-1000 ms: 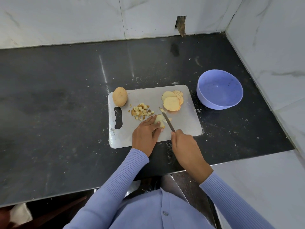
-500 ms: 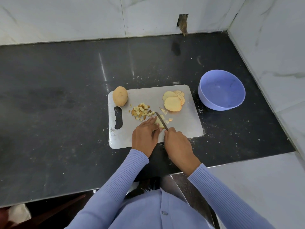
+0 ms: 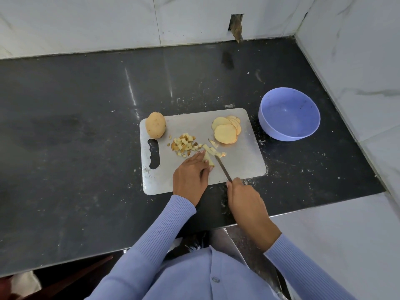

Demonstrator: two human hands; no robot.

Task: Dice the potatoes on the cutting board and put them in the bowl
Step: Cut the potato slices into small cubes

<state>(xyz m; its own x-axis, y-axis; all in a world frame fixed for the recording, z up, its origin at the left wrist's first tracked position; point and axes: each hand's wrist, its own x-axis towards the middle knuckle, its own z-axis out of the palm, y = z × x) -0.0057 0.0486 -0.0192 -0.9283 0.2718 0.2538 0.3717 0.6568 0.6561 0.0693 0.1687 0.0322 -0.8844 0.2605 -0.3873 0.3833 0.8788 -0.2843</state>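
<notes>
A grey cutting board (image 3: 242, 161) lies on the black counter. On it are a whole potato (image 3: 155, 124) at the back left, a pile of diced potato (image 3: 184, 144) in the middle and a stack of round slices (image 3: 226, 131) at the back right. My left hand (image 3: 191, 174) holds down potato strips (image 3: 208, 158) with its fingertips. My right hand (image 3: 243, 197) grips a knife (image 3: 223, 169) whose blade points up-left, its tip at the cut strips. An empty lilac bowl (image 3: 289, 113) stands right of the board.
White tiled walls close the counter at the back and on the right. The counter's front edge (image 3: 129, 250) runs just under my forearms. Potato scraps and white specks dot the black counter (image 3: 75, 148) around the board.
My right hand has drawn back toward the counter's front edge, pulling the knife down-right along the strips. My left hand has stayed on the potato.
</notes>
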